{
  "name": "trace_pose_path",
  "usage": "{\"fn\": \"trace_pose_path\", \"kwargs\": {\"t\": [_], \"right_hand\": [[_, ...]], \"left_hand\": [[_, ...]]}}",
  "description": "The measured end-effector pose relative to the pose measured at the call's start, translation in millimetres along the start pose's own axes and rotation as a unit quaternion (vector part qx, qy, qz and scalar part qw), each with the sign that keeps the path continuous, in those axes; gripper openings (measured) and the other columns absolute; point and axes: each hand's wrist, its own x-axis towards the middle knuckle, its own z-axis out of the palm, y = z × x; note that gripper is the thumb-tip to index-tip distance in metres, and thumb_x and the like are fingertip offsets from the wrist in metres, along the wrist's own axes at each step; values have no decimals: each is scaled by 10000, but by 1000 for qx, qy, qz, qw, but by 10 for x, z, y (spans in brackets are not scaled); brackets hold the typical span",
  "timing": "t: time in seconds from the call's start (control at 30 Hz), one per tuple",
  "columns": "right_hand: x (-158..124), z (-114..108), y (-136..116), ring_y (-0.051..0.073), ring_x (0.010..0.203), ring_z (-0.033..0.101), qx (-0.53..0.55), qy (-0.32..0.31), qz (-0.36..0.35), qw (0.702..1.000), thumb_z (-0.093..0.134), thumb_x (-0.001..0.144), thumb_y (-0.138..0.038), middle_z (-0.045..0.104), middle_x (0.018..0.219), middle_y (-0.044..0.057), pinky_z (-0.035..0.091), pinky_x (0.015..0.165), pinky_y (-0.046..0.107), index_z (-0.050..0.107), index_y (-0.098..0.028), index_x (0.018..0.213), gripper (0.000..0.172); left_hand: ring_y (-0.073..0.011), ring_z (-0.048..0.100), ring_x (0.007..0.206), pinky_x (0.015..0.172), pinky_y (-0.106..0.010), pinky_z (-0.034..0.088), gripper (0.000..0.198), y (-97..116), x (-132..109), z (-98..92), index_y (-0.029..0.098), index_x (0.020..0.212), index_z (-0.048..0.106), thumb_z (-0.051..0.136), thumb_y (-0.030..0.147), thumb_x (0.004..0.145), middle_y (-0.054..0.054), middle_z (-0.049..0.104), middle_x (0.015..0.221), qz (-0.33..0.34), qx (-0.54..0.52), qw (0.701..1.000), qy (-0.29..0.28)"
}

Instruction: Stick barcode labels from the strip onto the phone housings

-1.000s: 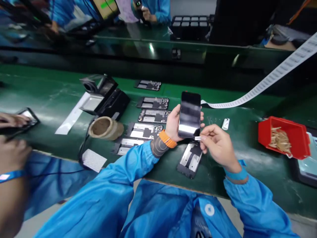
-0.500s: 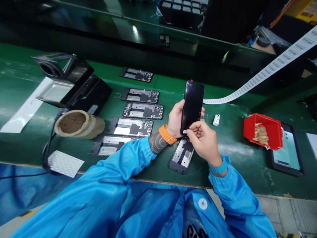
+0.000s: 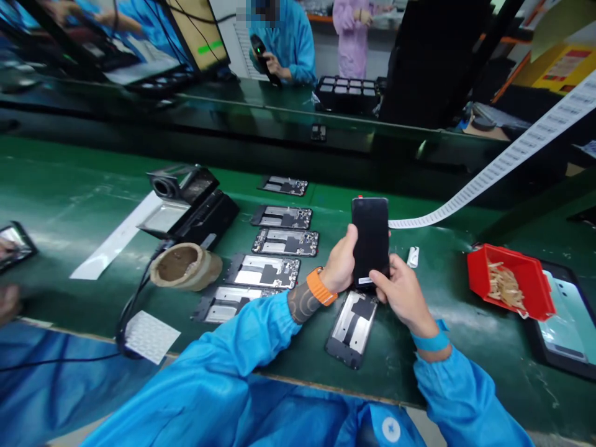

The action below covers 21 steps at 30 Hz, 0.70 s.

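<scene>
My left hand [image 3: 341,264] grips a dark smartphone [image 3: 371,236] by its left side, thumb along the edge. The phone is tipped up with its black screen facing me, and a bit of red shows at its top edge. My right hand [image 3: 405,292] is closed on the lower right corner, thumb pressed on the front beside a small white label [image 3: 365,280]; its other fingers are partly hidden behind the phone. Just below lies an opened phone frame [image 3: 352,329] on the green bench. To the left, several similar opened phone frames [image 3: 286,242] lie in a column.
A barcode label strip [image 3: 488,186] hangs down at the right. A red bin [image 3: 479,279] of tan pieces overlaps a dark tray [image 3: 580,279]. Left stand a black device [image 3: 205,217], a cardboard roll [image 3: 205,267] and a cable. Co-workers [image 3: 298,43] are across the bench.
The view has tilted up, so the co-workers across the bench now show. My right thumb has moved from the label's left to its right, over the phone's lower right. My left hand still holds the phone.
</scene>
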Motion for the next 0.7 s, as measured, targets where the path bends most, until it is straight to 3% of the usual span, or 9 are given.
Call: {"fn": "trace_pose_path", "kwargs": {"t": [0.07, 0.13, 0.2, 0.27, 0.33, 0.4, 0.5, 0.57, 0.7], "right_hand": [[11, -111, -2, 141, 473, 565, -70, 60, -83, 992, 698, 862, -377, 650, 649, -28, 475, 444, 273, 582, -241, 866, 179], [28, -237, 7, 202, 684, 692, -173, 113, -212, 955, 675, 846, -254, 728, 795, 33, 579, 614, 337, 633, -249, 841, 43], [47, -325, 38, 243, 895, 731, -245, 141, -308, 908, 605, 837, -148, 760, 959, 72, 610, 780, 399, 673, -256, 862, 129], [67, -351, 79, 248, 989, 729, -275, 164, -339, 885, 551, 839, -95, 759, 1070, 81, 612, 857, 427, 694, -258, 902, 226], [91, -339, 106, 244, 1034, 723, -286, 182, -321, 884, 526, 852, -80, 750, 1124, 76, 607, 910, 442, 699, -258, 934, 262], [107, -340, 108, 244, 1097, 704, -287, 198, -281, 894, 516, 857, -81, 718, 1217, 79, 591, 975, 458, 698, -252, 1009, 292], [65, -438, 107, 255, 1161, 672, -272, 208, -196, 919, 575, 877, -158, 577, 1430, 131, 602, 969, 448, 618, -223, 1267, 397], [-7, -556, 159, 245, 1072, 698, -258, 199, -143, 934, 623, 892, -253, 570, 1413, 162, 636, 868, 413, 529, -204, 1377, 497], [-79, -765, 426, 214, 822, 701, -297, 214, -97, 926, 602, 922, -335, 700, 1028, 101, 625, 756, 384, 609, -193, 1217, 328]], "left_hand": [[-306, 613, 1224, 984, -382, 508, 715, 211, -4, -122, 156, 1062, 744, 618, 799, 776, -150, 718, 1225, -12, 49, 996, -67], [-329, 625, 1205, 911, -406, 539, 779, 474, -36, -243, 141, 1114, 734, 525, 828, 813, -186, 689, 1273, -109, 88, 980, -140], [-296, 706, 1004, 763, -382, 568, 710, 674, -77, -325, 164, 1231, 679, 602, 745, 831, -185, 711, 1206, -226, 129, 951, -165], [-182, 691, 705, 592, -267, 522, 644, 744, -114, -353, 189, 1276, 629, 807, 541, 767, -106, 749, 966, -299, 179, 923, -161], [-87, 578, 530, 469, -168, 402, 602, 706, -141, -335, 162, 1198, 636, 897, 384, 703, -19, 695, 750, -320, 224, 905, -169], [-50, 517, 487, 424, -136, 324, 492, 635, -130, -296, 125, 1065, 649, 895, 356, 705, 6, 644, 676, -303, 250, 902, -179], [-70, 547, 507, 463, -161, 418, 335, 586, 80, -252, 134, 981, 609, 806, 332, 797, 2, 631, 685, -241, 287, 916, -144], [-108, 587, 534, 512, -230, 510, 208, 623, 421, -241, 164, 1030, 569, 684, 277, 898, 0, 632, 706, -198, 335, 918, -73], [-138, 622, 623, 589, -313, 562, 212, 881, 1492, -226, 175, 1208, 540, 514, 189, 998, -38, 654, 865, -92, 408, 906, 65]]}}
